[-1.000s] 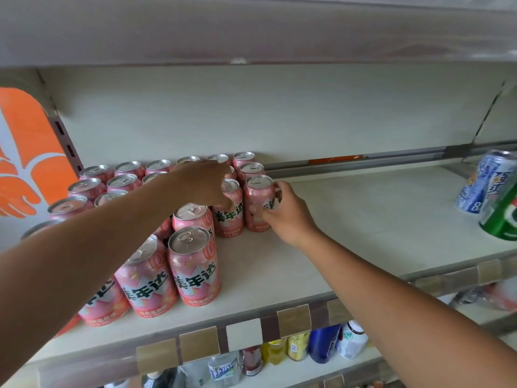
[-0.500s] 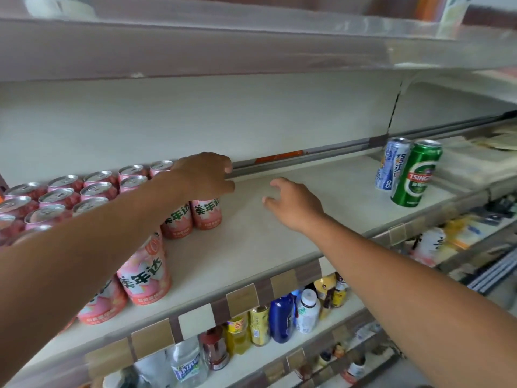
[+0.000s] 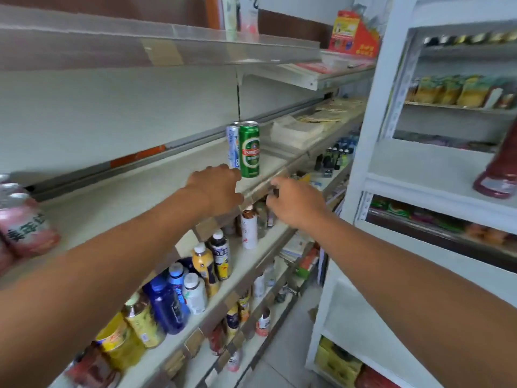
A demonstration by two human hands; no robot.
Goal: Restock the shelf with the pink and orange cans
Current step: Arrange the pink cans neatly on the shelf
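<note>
Head view, blurred by motion.

- Pink cans [image 3: 23, 219]: at the far left edge of the frame, standing on the shelf [image 3: 126, 197]. Only a few show, smeared; no count possible.
- Left hand [image 3: 215, 189]: over the front part of the shelf, back of the hand toward the camera, fingers loosely curled downward. Nothing shows in its hold. The palm side is hidden.
- Right hand [image 3: 296, 203]: just off the front edge of the shelf, to the right of the left hand and apart from it. Fingers are loosely curled, thumb in toward them, and nothing shows in the hold.
- Cans relative to hands: the pink cans lie well apart from both hands, far to the left of the left hand, beside the left forearm. Neither hand touches them.
- Green can [image 3: 249, 149]: upright on the same shelf, just beyond the left hand's fingers. Contact cannot be told. A blue can [image 3: 232, 147] stands touching or nearly touching it on its left, partly hidden behind it.
- The shelf between the pink cans and the green can is bare board.
- Bottles [image 3: 195, 275] stand on the shelf below.
- A white rack [image 3: 363, 135] with packaged goods stands to the right.
</note>
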